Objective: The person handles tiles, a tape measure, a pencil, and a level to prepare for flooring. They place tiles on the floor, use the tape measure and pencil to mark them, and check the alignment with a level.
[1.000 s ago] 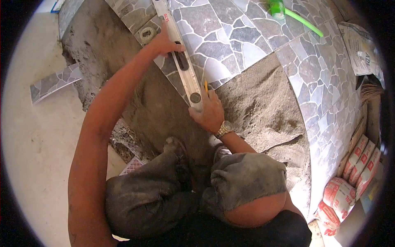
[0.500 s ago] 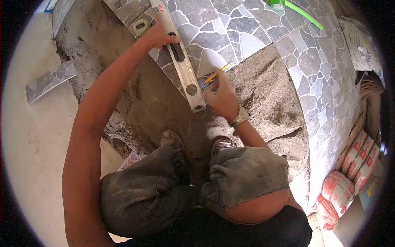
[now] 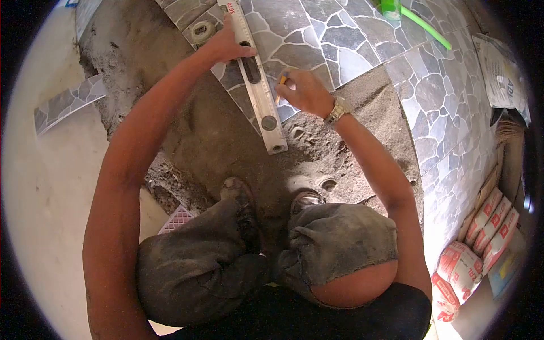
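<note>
Step in hand, as judged: marking a line on the tiled floor [image 3: 317, 34] along a straightedge.

1. Tiled floor: it fills the upper and right part of the view. Its ragged front edge borders the sand bed [image 3: 345, 153] on the right and the darker mortar bed [image 3: 209, 136] on the left.
2. Spirit level [image 3: 258, 96]: it lies flat and diagonal across the front edge of the tiles, its lower end overhanging the sand.
3. Left hand [image 3: 226, 46]: fingers closed down over the upper part of the level, thumb laid across its face, pinning it.
4. Right hand [image 3: 303, 90]: fingers pinched shut on the pencil [image 3: 281, 82], just beside the level's right edge.
5. Pencil: its tip points down at the tile next to the level; whether it touches cannot be told.

Next move, as judged: it calls for steady pressure on the level while the tip tracks its right edge.

Open room: bare tiles lie beyond the right hand, up to the green hose [image 3: 425, 28] at the far edge. On the left, a roll [image 3: 201, 31] sits near the left hand. The shoes [image 3: 241, 192] stand close below the level's end.
</note>
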Demonstrator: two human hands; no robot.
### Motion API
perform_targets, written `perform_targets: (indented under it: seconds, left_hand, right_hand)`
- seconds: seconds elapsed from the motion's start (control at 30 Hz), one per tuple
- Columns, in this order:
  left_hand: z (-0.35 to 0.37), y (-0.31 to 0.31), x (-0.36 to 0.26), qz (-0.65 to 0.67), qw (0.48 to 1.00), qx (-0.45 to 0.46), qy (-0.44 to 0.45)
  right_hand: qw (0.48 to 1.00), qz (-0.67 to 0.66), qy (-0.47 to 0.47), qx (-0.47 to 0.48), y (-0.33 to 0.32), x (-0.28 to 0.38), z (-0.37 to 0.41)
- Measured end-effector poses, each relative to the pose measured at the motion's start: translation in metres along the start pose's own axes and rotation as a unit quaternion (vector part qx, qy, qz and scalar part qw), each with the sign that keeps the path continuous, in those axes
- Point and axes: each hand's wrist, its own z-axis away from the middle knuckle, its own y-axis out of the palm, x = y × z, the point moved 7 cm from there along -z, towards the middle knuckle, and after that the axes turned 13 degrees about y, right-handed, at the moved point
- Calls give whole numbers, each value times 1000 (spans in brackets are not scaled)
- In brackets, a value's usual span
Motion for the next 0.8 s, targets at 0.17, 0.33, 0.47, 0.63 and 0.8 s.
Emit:
perform_targets:
  seconds: [0.17,0.33,0.47,0.63,0.8]
  left_hand:
    - [-8,3,8,-45,995,-46,77]
    - [-8,2,13,-61,995,-41,69]
    - [-8,3,6,-99,991,-45,77]
    - [8,-1,-13,15,998,20,-65]
    - [5,4,-11,88,996,-12,-20]
  right_hand:
    - [1000,-12,-5,-29,2,-1,-22]
    - [999,29,-20,36,-4,11,-19]
    - [997,31,-29,58,5,0,-16]
    - [995,65,-66,30,6,6,-15]
    - [998,50,-40,25,0,9,-21]
